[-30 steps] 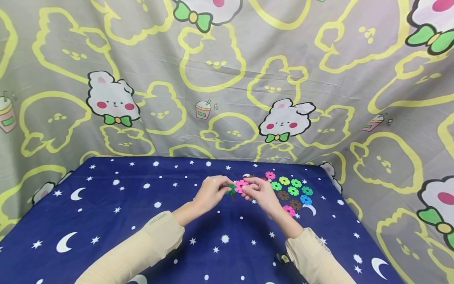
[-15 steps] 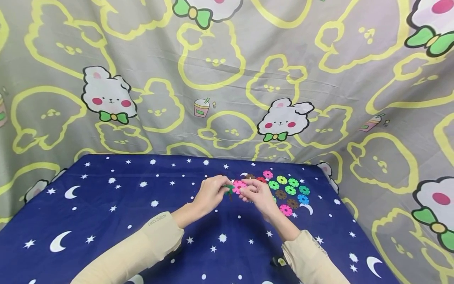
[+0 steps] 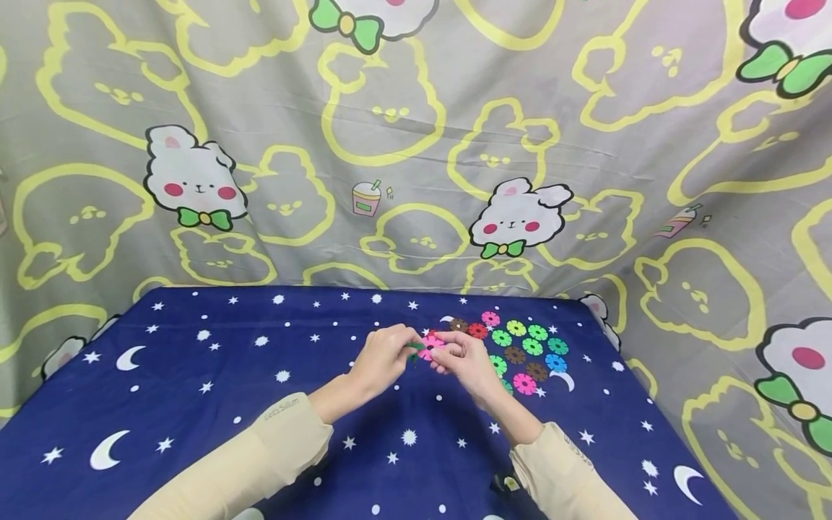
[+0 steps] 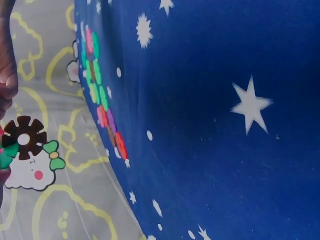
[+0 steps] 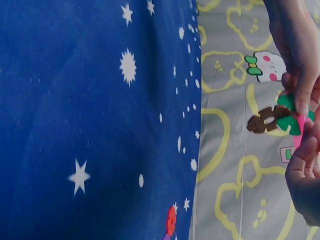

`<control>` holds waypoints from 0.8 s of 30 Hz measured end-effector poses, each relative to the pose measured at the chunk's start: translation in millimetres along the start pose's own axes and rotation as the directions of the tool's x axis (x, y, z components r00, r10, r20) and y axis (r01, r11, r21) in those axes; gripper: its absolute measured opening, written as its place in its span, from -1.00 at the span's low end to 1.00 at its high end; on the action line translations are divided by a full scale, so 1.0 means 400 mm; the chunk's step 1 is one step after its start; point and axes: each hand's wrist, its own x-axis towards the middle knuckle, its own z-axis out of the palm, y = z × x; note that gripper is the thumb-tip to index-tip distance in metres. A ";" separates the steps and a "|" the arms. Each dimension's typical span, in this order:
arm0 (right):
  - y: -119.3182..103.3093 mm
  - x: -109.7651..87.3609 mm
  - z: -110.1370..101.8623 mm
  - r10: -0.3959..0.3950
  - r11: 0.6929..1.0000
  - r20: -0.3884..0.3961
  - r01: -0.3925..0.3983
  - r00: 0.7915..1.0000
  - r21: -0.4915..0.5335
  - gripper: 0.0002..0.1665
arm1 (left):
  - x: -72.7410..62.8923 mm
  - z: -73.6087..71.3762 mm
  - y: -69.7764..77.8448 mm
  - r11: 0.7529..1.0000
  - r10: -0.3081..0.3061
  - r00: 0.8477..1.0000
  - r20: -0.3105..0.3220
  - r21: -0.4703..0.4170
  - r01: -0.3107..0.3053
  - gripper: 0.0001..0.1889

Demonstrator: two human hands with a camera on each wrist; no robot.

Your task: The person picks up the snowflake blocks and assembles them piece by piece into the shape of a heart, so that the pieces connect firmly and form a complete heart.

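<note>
Near the far middle of the table, my left hand (image 3: 385, 356) pinches a green notched plastic disc (image 3: 414, 349) between thumb and fingers. My right hand (image 3: 466, 359) grips a pink notched disc (image 3: 430, 349), whose edge meets the green one. A brown notched disc (image 5: 257, 124) sticks out from the green disc, joined to it at the rim. In the left wrist view this brown disc (image 4: 36, 137) faces the camera, with the hands cut off at the frame's edge. Fingertips hide part of the pink and green discs.
Several loose notched discs lie flat right of the hands: a red disc (image 3: 477, 331), a blue disc (image 3: 555, 362), a pink one (image 3: 524, 383) and others in green, yellow and brown. A small black object (image 3: 503, 483) is by the right sleeve. A patterned curtain (image 3: 292, 108) hangs behind the table.
The right hand has shifted slightly left with the pink disc, which now overlaps the green one more. Red and green loose discs show more behind the right hand. The camera view has turned slightly.
</note>
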 end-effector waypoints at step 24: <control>0.029 -0.018 -0.057 -0.428 0.878 -0.055 0.401 0.902 -0.261 -0.72 | 0.053 0.023 0.023 0.810 -0.403 0.915 -0.007 -0.468 0.353 -0.88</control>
